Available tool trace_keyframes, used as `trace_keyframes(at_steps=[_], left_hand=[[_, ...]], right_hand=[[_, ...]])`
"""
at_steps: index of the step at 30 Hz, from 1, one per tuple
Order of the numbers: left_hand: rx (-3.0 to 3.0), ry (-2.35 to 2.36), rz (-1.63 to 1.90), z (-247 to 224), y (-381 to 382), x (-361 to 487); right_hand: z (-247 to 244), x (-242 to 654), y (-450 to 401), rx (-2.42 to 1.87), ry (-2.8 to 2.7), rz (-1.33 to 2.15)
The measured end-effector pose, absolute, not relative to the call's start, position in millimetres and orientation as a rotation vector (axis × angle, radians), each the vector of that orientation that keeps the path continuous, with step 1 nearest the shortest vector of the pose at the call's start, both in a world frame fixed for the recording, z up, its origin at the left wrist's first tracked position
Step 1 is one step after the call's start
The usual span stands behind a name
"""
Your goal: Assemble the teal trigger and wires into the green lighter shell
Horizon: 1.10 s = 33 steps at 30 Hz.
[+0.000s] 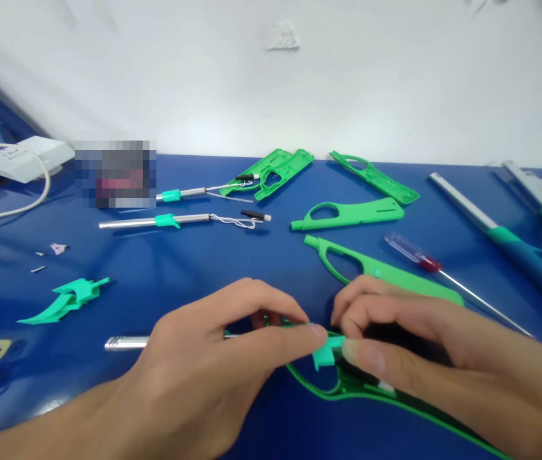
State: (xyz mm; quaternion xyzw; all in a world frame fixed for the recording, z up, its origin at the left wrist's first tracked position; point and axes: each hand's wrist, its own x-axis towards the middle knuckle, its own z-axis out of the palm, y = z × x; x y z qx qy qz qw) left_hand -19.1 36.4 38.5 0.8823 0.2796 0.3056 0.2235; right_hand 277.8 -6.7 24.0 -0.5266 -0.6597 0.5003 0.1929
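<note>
A green half-shell (347,388) with a looped opening lies at the lower middle, its hollow side up. Over the loop, my left hand (223,351) pinches a small teal piece (327,354) between thumb and fingers. My right hand (405,332) has its thumb on the right end of that piece, with its fingers curled behind. A black part with a white tip (385,386) shows under my right thumb, in the shell. From beneath my left hand a silver tube (126,344) sticks out to the left.
Further back lie two silver tubes (127,223) with teal collars and wires, several green shells (352,214) and a screwdriver (417,252). A teal part (76,300) is at left. Blue-handled lighters (529,255) lie right. A white cable (45,185) crosses the left edge; a white wall (371,83) stands behind.
</note>
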Motion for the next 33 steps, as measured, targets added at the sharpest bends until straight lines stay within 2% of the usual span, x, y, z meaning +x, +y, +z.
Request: trace_keyframes(at_steps=[11,17,19,25,30,33], left_hand=[[2.367,0.807,0.885,39,38,-12],[2.364,0.785,0.895,42,40,-12],[2.363,0.781,0.890,43,41,-11],[2.403,0.737,0.872,40,42,-16],[2.461,0.711,0.840,36,39,-19],[2.471,0.725,0.845,33,36,-16]], right_hand=[[23,274,-5,-1.479,-1.849,1.387],[22,267,3,-1.478,-1.962,0.849],[23,264,5,-1.486,-1.973,0.783],[21,265,-2,-1.547,-1.905,0.938],[26,265,-1,-1.511,-1.832,1.344],[31,261,5,-1.427,-1.803,1.351]])
